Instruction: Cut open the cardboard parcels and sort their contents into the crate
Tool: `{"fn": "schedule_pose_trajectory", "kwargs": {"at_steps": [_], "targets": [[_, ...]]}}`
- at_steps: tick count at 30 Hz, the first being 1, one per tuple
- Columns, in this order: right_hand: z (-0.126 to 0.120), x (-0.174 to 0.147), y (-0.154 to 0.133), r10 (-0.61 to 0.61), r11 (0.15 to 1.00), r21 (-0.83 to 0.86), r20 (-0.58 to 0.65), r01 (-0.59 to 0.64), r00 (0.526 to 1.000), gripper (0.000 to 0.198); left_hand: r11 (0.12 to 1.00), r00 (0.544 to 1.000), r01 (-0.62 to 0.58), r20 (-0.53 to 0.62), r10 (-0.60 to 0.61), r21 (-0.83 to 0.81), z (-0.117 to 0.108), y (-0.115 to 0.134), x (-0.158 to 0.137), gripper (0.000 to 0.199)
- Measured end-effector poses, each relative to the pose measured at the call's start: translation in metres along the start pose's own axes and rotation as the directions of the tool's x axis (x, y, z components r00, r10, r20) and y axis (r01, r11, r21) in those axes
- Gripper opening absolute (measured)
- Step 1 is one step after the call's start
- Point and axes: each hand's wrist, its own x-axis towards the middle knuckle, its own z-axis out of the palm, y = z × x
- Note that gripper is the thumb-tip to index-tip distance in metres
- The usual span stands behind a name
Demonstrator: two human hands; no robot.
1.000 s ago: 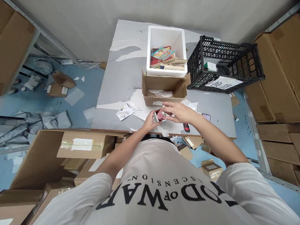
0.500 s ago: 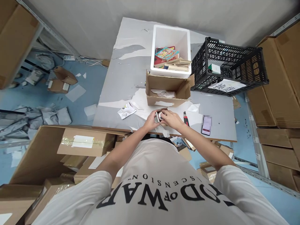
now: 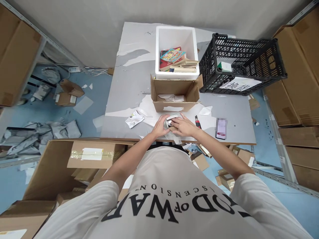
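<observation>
At the table's front edge, my left hand (image 3: 160, 127) is closed around the side of a small light box (image 3: 171, 117) with its top open. A round, silver-white thing (image 3: 169, 122) shows at the box's mouth; its kind I cannot make out. My right hand (image 3: 183, 126) reaches over from the right, its fingers bent onto this round thing, the index finger lifted by the box's far side. The fingers hide much of both. Just beyond my hands stands an open cardboard box (image 3: 171, 107) with white paper inside.
Right of my hands lie a red-and-black box cutter (image 3: 197, 122) and a phone (image 3: 221, 128). A white packet (image 3: 134, 119) is to the left. Behind the carton stand a white foam box (image 3: 159, 49) with books and a black plastic crate (image 3: 243, 74). Cartons (image 3: 91, 154) stack below left.
My right fingers have spread more over the round thing, and the index finger has lifted. The small box shows more of its light rim. The view has shifted slightly.
</observation>
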Motion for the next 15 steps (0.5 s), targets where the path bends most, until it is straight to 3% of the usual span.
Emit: {"fn": "schedule_pose_trajectory", "kwargs": {"at_steps": [3, 6, 11, 15], "targets": [[0.007, -0.013, 0.007, 0.062, 0.988, 0.150, -0.158, -0.038, 0.985, 0.044, 0.997, 0.999, -0.048, -0.018, 0.049, 0.053, 0.000, 0.000, 0.000, 0.067], [0.020, -0.018, 0.009, 0.262, 0.930, 0.334, -0.311, -0.154, 0.913, 0.036, 0.997, 0.998, -0.062, 0.001, 0.062, 0.037, -0.001, 0.000, 0.000, 0.063], [0.035, -0.009, 0.010, 0.456, 0.814, 0.541, -0.369, -0.211, 0.810, 0.046, 0.999, 1.000, 0.000, 0.016, 0.000, -0.048, 0.000, -0.002, 0.000, 0.048], [0.038, -0.006, 0.014, 0.365, 0.841, 0.519, -0.336, -0.153, 0.868, 0.030, 0.993, 0.998, 0.060, 0.018, -0.059, -0.104, 0.001, -0.003, 0.000, 0.042]]}}
